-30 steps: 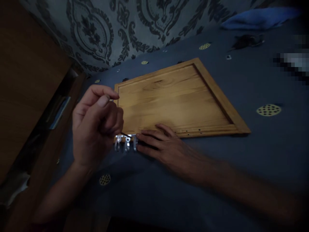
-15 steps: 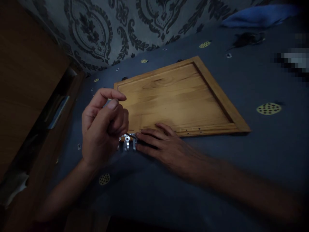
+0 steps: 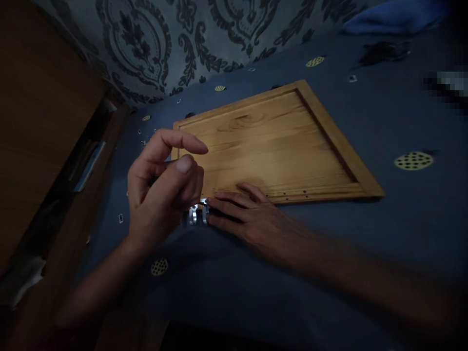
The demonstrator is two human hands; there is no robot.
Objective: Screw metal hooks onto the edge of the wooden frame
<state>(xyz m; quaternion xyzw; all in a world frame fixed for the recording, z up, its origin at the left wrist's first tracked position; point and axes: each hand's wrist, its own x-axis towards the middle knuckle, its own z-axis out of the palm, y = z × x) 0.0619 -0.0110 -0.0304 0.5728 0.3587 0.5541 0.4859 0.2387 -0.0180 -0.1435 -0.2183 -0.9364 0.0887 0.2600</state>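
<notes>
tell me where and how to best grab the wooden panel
Probably by its right-hand rail, coming from the picture's right: the wooden panel lies flat, that raised border is untouched, while the right hand and metal fittings crowd the near edge.

Left fingers [image 3: 193, 186] curled, right fingers [image 3: 228, 208] outstretched

A dark blue sheet [image 3: 256, 292], printed with yellow black-dotted shapes [image 3: 414, 161] and small pale rectangles, spreads over the flat surface up to the patterned backing behind. Directly on it lies a framed wooden panel [image 3: 263, 141], face up. Towards the far right rests a bright blue cloth [image 3: 398, 17], with a dark object [image 3: 380, 52], too blurred to name, near it
</notes>
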